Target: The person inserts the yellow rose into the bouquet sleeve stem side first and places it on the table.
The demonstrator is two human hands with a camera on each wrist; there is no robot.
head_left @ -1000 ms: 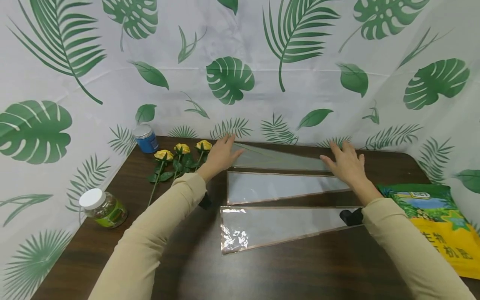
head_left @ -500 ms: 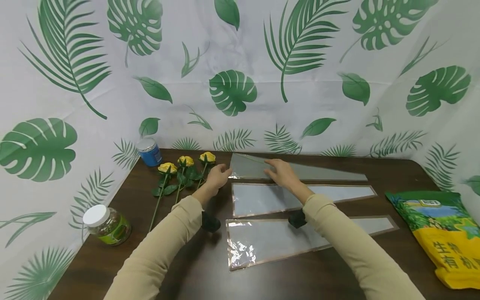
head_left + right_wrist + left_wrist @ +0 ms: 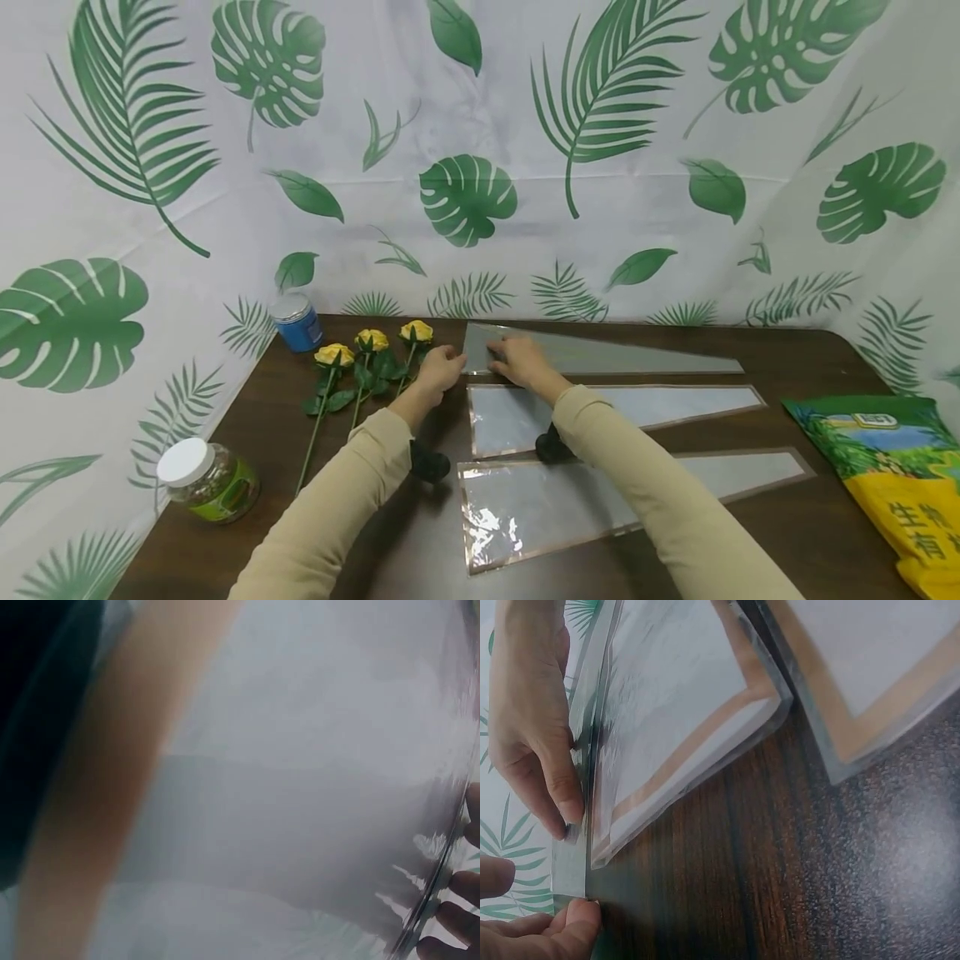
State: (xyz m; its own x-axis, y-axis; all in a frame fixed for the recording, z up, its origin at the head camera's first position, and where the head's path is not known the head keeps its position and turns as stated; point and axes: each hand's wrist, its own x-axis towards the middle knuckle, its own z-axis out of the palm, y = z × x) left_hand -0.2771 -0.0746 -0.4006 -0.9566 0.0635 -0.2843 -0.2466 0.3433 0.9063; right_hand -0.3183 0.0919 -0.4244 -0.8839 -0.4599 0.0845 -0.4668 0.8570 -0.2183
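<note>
A tapered, grey-green clear flower sleeve [image 3: 637, 357] lies along the back of the dark table. My left hand [image 3: 438, 368] is at its wide left end; in the left wrist view, thumb and fingers pinch the corner there. Over the same end my right hand [image 3: 521, 360] bends down, and its thumb and finger [image 3: 568, 806] pinch the plastic near that edge. Two more sleeves with copper-coloured borders lie in front, a middle sleeve [image 3: 675, 407] and a front sleeve [image 3: 540, 508]. The right wrist view is blurred, with fingertips [image 3: 457, 907] along a plastic edge.
Several stemmed yellow roses [image 3: 334, 357] lie left of my left hand. Behind them stands a blue can [image 3: 298, 325], and nearer is a white-lidded jar [image 3: 210, 482]. A green and yellow bag [image 3: 892, 483] lies at the right. Leaf-print cloth [image 3: 480, 275] hangs behind the table.
My right hand has moved left from the back sleeve's narrow end to its wide end. My left hand has come off the top of the sleeve to its left edge.
</note>
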